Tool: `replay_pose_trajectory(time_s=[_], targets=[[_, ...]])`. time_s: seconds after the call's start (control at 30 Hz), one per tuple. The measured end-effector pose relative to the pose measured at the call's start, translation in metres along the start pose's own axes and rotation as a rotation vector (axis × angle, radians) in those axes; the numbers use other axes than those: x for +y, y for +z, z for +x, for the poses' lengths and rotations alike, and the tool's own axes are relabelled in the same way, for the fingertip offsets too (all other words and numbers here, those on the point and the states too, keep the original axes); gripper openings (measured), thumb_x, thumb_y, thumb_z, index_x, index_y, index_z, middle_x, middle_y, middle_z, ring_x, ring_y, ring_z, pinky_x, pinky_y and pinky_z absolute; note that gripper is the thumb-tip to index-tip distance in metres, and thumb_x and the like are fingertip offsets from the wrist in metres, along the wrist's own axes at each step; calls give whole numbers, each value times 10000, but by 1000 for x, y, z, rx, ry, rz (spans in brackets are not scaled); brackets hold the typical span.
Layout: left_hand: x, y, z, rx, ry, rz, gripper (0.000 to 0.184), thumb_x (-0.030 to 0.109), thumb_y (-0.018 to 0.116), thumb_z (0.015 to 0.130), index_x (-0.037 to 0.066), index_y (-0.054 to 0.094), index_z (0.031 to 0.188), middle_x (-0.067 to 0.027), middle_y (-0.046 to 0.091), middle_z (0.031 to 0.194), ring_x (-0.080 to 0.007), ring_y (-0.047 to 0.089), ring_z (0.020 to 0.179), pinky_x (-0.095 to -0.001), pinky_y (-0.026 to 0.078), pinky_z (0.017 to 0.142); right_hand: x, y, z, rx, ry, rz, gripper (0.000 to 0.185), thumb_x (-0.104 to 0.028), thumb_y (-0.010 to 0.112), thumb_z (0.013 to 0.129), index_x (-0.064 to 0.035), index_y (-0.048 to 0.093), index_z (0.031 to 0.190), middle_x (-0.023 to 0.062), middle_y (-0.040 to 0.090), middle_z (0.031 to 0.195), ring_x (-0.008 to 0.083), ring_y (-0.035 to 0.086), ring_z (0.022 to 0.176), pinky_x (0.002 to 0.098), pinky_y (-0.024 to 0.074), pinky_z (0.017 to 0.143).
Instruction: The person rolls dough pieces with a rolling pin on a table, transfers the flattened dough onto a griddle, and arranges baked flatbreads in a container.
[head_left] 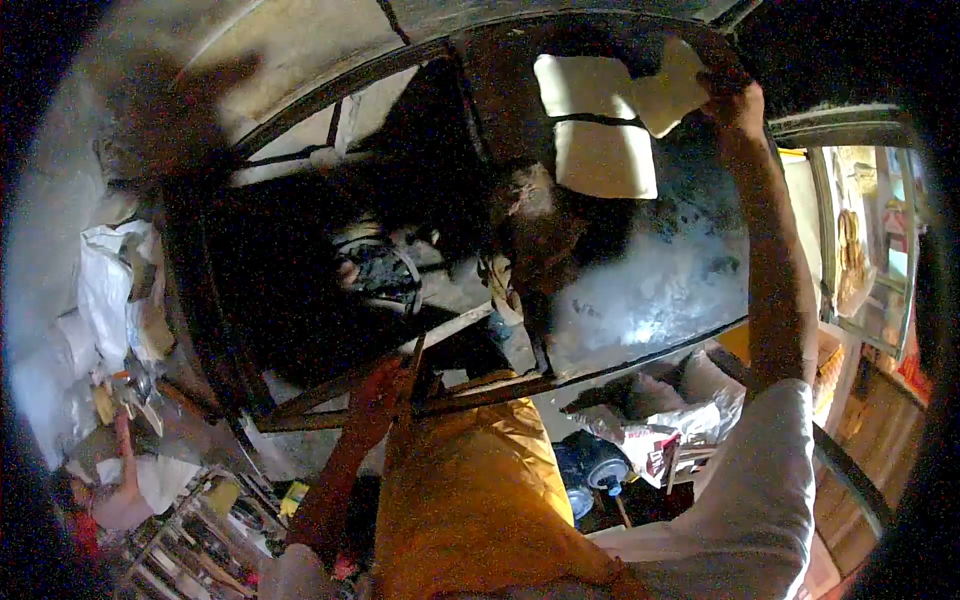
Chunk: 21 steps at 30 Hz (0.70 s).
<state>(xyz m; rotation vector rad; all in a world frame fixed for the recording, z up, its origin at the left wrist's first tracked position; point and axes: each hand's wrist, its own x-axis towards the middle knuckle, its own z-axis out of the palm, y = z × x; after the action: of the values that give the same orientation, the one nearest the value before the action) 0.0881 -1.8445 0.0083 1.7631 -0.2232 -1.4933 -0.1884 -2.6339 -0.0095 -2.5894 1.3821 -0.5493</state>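
Note:
At the upper right my right hand is closed on the edge of a pale, flat, square sheet. Two similar pale sheets, an upper one and a lower one, lie on the dark surface just left of it. My left hand is at the near edge of the dark frame, low in the middle, with its fingers bent. Deep shadow hides whether it grips anything. A light narrow strip slants up and right from beside it.
A smooth grey, dusty surface fills the right of the dark-framed unit. A dark round vessel sits in shadow at left. White sacks and a blue water jug stand below. Another person is at lower left.

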Motion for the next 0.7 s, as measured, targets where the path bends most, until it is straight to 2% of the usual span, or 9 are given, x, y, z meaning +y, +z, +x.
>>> replay_pose_trajectory(time_s=[0.13, 0.23, 0.37, 0.43, 0.47, 0.53, 0.57, 0.6, 0.7], targets=[[-15, -1, 12, 21, 206, 334, 454, 287, 551, 1089, 114, 488, 1504, -130, 534, 1507, -254, 553, 1354, -427, 489, 1089, -2, -37, 17, 11, -106, 212, 318, -266, 552, 1007, -45, 716, 1166, 141, 736, 1115, 301, 703, 1012, 448, 579, 847], [-10, 4, 9, 25, 172, 320, 454, 271, 562, 1078, 111, 497, 1498, -132, 554, 1492, -248, 556, 1350, -429, 494, 1077, 9, -36, 0, -6, -385, -387, 323, -242, 540, 1011, -41, 701, 1204, 141, 736, 1127, 300, 700, 1022, 465, 575, 871], [-11, -1, 3, -13, 305, 443, 462, 227, 585, 1057, 103, 503, 1494, -133, 591, 1448, -259, 583, 1315, -418, 502, 1053, 29, 2, -61, -37, 123, -213, 344, -221, 607, 992, -41, 668, 1279, 101, 738, 1174, 276, 699, 1009, 395, 561, 839], [-21, -6, 2, -10, 336, 445, 466, 217, 593, 1051, 103, 504, 1494, -133, 602, 1432, -262, 596, 1295, -412, 505, 1044, 0, 14, -82, -76, -125, -179, 353, -253, 595, 1022, -97, 645, 1335, 134, 691, 1274, 303, 637, 1158, 394, 529, 951], [-24, -8, -1, -24, 261, 375, 464, 215, 594, 1054, 104, 505, 1496, -139, 611, 1419, -266, 609, 1272, -414, 509, 1037, -16, 20, -93, -98, -248, -160, 360, -269, 588, 1037, -125, 633, 1364, 150, 667, 1324, 317, 606, 1233, 393, 512, 1007], [-8, -5, -4, -44, 196, 314, 462, 213, 594, 1056, 105, 506, 1497, -145, 620, 1405, -271, 622, 1250, -417, 513, 1030, -32, 46, -100, 47, -333, -134, 448, -409, 494, 1068, -152, 588, 1422, 170, 607, 1405, 360, 518, 1344, 449, 460, 1096], [9, 0, -9, -31, 167, 413, 455, 220, 581, 1065, 100, 506, 1498, -152, 625, 1396, -275, 626, 1241, -422, 519, 1024, -39, 47, -99, 53, -333, -131, 448, -409, 494, 1068, -152, 588, 1422, 170, 607, 1405, 360, 518, 1344, 449, 460, 1096], [20, 3, -14, -8, 133, 510, 449, 227, 568, 1075, 94, 505, 1500, -158, 630, 1387, -280, 630, 1233, -428, 525, 1018, -58, 43, -96, 24, -318, -251, 511, -467, 455, 1068, -154, 546, 1461, 170, 566, 1451, 379, 488, 1370, 473, 435, 1121], [17, -10, -23, 19, 154, 448, 444, 234, 542, 1089, 79, 500, 1503, -167, 630, 1384, -294, 632, 1232, -436, 537, 1015, -95, 42, -91, -201, -103, -403, 689, -644, 433, 1026, -226, 402, 1573, 132, 393, 1603, 408, 390, 1453, 623, 337, 1155]])
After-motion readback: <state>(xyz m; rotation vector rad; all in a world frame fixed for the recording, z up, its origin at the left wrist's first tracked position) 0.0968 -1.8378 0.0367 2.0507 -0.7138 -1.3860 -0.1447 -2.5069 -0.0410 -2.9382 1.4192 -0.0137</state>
